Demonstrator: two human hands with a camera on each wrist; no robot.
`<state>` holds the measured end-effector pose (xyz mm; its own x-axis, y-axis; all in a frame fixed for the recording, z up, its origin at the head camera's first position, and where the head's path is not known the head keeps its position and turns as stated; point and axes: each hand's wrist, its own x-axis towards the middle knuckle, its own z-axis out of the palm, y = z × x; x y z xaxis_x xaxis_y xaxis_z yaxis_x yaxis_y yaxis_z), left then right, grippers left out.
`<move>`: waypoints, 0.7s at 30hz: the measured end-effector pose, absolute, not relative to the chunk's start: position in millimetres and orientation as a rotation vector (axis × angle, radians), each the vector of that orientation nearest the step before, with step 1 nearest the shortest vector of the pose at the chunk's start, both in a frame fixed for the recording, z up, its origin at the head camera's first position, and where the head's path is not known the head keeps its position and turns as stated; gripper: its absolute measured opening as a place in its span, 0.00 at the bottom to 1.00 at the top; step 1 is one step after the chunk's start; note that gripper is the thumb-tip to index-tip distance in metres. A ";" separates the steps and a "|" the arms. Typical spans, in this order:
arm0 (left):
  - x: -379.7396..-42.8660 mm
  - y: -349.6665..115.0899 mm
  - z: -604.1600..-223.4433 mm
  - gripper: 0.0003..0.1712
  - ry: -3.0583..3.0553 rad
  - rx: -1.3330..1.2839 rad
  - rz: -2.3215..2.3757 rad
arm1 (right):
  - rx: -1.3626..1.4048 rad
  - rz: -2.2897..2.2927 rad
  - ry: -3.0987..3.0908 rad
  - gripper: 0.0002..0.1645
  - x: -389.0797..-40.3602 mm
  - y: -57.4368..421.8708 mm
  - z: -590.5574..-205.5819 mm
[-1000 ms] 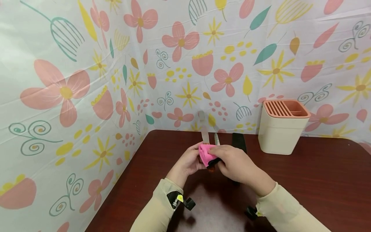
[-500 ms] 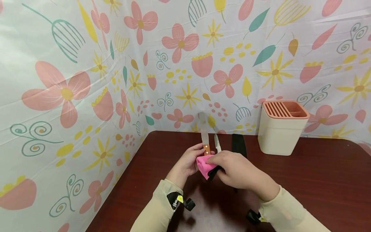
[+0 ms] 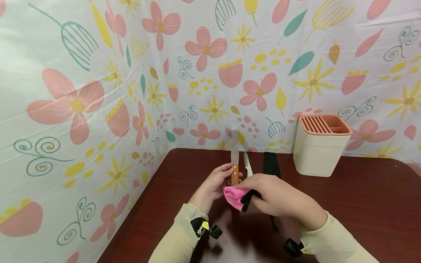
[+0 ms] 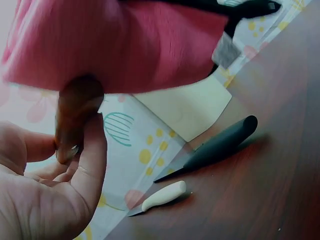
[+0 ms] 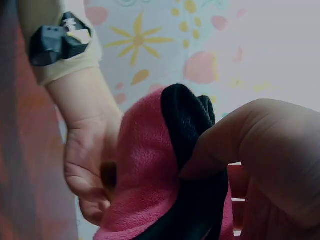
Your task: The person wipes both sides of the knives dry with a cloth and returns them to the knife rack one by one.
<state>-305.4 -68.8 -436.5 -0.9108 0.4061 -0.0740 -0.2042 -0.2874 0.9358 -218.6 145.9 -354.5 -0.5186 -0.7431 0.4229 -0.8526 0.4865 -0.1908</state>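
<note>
Upright in my left hand is a knife with a riveted wooden handle and a long, blunt-ended pale blade. Thumb and fingers grip the handle, also seen in the left wrist view. My right hand pinches a folded pink cloth with black edging, thumb on the black part in the right wrist view. The cloth lies at the butt of the handle and hides its end in the left wrist view. Beyond the hands, a small knife with a white handle lies on the table.
A wide black blade lies right of the small knife, partly behind my right hand; a dark handle shows in the left wrist view. A cream knife holder with a slotted orange top stands at the back right, before the floral curtain.
The cloth has slid down the wooden handle toward its butt, uncovering the rivets. My right hand has moved down and slightly right with it. The blade has tilted more upright.
</note>
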 end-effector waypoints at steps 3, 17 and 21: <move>-304.8 -68.6 -434.8 0.23 1.586 0.221 2.229 | 1.364 0.577 -2.411 0.27 -218.8 152.9 -349.7; -303.5 -67.7 -435.4 0.14 1.605 0.133 2.185 | 1.337 0.579 -2.396 0.27 -221.2 164.9 -340.9; -303.7 -67.7 -436.9 0.14 1.595 0.165 2.174 | 1.355 0.595 -2.389 0.28 -221.8 166.1 -339.4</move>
<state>-303.7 -67.7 -436.9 -0.8977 0.4112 -0.1581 -0.2742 -0.2407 0.9311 -221.8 166.1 -339.4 -0.4934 -0.7284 0.4754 -0.8663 0.4606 -0.1934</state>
